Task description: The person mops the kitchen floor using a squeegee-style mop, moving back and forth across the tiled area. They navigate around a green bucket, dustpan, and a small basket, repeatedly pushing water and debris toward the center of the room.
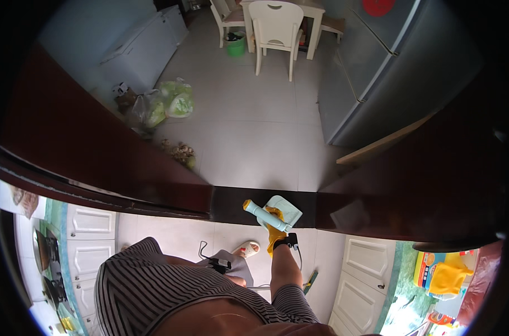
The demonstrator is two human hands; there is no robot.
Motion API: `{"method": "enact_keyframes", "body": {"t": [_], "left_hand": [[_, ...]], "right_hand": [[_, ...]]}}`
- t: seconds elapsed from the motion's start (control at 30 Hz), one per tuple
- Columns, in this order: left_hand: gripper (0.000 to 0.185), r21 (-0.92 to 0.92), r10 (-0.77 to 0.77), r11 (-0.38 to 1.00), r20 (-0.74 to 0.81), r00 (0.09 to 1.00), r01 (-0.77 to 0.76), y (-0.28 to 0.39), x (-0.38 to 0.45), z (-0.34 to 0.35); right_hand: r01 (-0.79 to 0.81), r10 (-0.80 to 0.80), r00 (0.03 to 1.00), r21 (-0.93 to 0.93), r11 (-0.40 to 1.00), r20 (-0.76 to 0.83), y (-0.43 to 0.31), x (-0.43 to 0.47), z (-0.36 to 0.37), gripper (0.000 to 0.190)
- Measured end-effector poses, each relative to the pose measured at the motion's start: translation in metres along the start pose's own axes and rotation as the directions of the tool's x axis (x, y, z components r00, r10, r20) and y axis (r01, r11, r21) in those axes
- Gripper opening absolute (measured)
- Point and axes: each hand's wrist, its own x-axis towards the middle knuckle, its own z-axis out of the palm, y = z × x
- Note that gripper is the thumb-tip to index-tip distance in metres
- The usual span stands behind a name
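Observation:
My right hand point(274, 229), in a yellow glove, is shut on a pale blue dustpan point(291, 211). The dustpan's thick round handle point(266, 216) slants across the glove and has a yellowish end. Below it in the picture lies the dark door threshold point(233, 206). A black band with a small device point(293, 241) circles my right wrist. My left hand point(236, 280) is low, beside my striped shirt, mostly hidden, and grips a thin pole point(260, 288). That pole runs right to a broom head with green bristles point(311, 280). Another black device point(220, 263) sits at my left wrist.
Dark red door panels point(111, 138) flank the threshold. Beyond are a grey refrigerator point(363, 75), a white chair point(276, 29), a green bucket point(236, 45) and plastic bags point(170, 101). White cabinets point(363, 273) stand behind on both sides. A yellow glove point(449, 277) lies on the counter.

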Motion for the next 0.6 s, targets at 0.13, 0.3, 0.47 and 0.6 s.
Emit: {"method": "enact_keyframes", "body": {"t": [0.13, 0.3, 0.47, 0.6], "left_hand": [[0.031, 0.047, -0.028, 0.998, -0.035, 0.999, 0.030, 0.006, -0.003, 0.001], [0.032, 0.093, -0.051, 0.994, -0.065, 0.997, 0.057, 0.017, -0.012, -0.011], [0.027, 0.029, 0.140, 0.989, 0.118, 0.983, -0.144, 0.033, -0.020, -0.019], [0.020, -0.329, -0.014, 0.942, 0.170, 0.985, 0.070, 0.048, -0.019, -0.011]], "right_hand": [[-0.070, 0.068, 0.997, -0.138, 0.988, -0.018, -0.009, -0.007, 0.001, 0.033], [-0.098, 0.085, 0.986, -0.080, 0.992, -0.147, -0.010, -0.031, -0.028, 0.034], [0.030, -0.038, 0.951, -0.031, 0.999, -0.306, 0.000, -0.113, -0.093, 0.028], [0.050, -0.021, 0.816, 0.034, 0.998, -0.577, 0.006, -0.219, -0.120, 0.022]]}}
